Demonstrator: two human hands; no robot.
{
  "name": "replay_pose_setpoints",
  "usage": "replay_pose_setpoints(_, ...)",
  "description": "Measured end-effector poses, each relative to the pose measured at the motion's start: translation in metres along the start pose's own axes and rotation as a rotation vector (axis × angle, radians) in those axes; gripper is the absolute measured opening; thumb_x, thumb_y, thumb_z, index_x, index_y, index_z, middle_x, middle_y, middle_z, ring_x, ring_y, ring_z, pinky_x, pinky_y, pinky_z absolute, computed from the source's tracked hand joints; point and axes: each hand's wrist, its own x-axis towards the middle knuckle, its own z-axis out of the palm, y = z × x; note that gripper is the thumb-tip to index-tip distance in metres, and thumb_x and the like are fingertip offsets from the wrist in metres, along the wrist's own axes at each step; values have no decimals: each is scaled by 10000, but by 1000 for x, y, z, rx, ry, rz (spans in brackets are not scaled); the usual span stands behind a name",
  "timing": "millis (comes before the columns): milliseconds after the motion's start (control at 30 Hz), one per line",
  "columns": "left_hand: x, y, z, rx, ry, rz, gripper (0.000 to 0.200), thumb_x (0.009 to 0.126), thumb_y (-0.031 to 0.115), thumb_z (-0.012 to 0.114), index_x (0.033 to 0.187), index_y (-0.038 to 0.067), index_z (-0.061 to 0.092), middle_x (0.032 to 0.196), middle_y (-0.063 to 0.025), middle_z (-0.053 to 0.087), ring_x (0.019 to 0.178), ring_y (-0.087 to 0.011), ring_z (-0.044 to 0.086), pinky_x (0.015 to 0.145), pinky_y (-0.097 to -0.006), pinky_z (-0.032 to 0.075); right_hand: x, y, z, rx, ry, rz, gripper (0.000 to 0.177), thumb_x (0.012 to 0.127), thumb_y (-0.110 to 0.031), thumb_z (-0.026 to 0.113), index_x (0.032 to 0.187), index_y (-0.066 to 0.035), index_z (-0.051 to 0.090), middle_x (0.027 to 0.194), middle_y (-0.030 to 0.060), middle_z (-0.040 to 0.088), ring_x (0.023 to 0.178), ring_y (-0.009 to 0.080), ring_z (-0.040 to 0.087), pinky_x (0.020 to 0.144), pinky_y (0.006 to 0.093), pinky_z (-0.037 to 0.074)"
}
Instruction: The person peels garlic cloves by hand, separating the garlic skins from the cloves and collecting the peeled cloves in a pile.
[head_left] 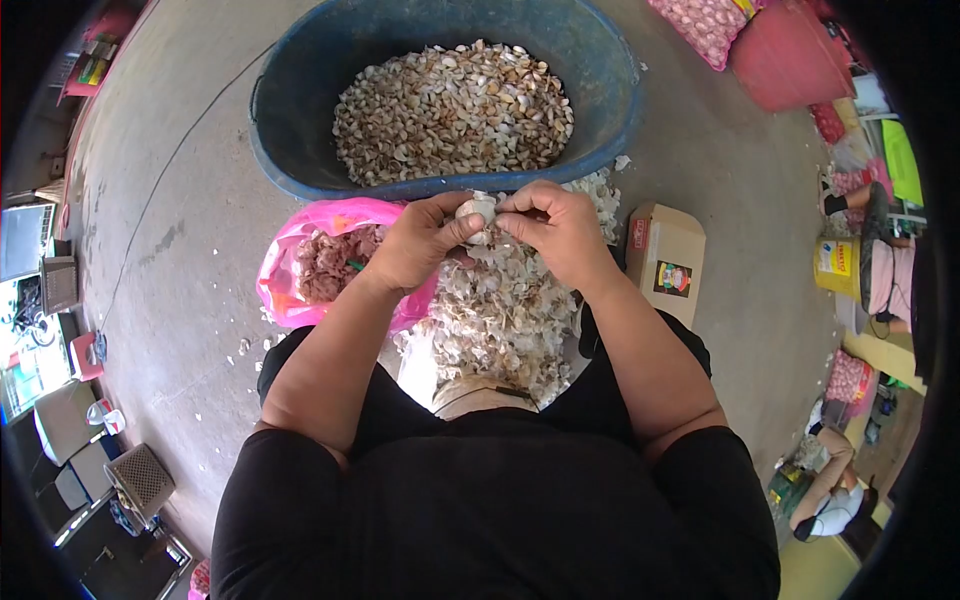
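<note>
Between my hands is a white garlic bulb [477, 212], held near the front rim of a big blue tub [270, 150]. Fingers and thumb of my left hand [420, 240] are wrapped round the bulb. My right hand [560, 235] pinches at the bulb's right side, its fingertips on the papery skin. Many loose garlic cloves [455, 115] lie in the tub. Below my hands is a heap of garlic skins [500, 325]. An open pink plastic bag [285, 250] with pinkish-brown pieces [335, 265] inside sits beside my left forearm.
A cardboard box [665, 262] stands to the right of my right forearm. At the upper right are a mesh sack of garlic [700, 25] and a red tub [790, 60]. Other people [840, 490] sit at the far right, near a yellow bucket [838, 262]. A crate [140, 478] is at lower left.
</note>
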Motion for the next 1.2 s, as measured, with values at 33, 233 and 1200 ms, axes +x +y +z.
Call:
replay_pose_setpoints(33,0,0,1,28,1,8,426,785,310,595,1065,2,505,894,-39,558,789,-116,533,695,-256,449,0,-1,-1,-48,7,-7,100,691,-42,653,766,16,622,699,72,579,605,136,553,548,247,438)
replay_pose_setpoints(233,3,-3,1,177,76,64,457,722,193,680,1069,-46,504,912,-58,516,810,-135,528,644,-265,491,0,-4,0,-100,-8,64,58,700,5,616,749,33,601,772,59,579,672,110,542,597,235,436)
replay_pose_setpoints(1200,4,-1,0,119,59,85,363,739,82,651,1052,-30,506,848,-69,592,745,-110,557,621,-236,474,3,-4,0,-95,-6,-72,124,688,-33,647,803,9,632,772,92,607,638,133,575,571,236,454)
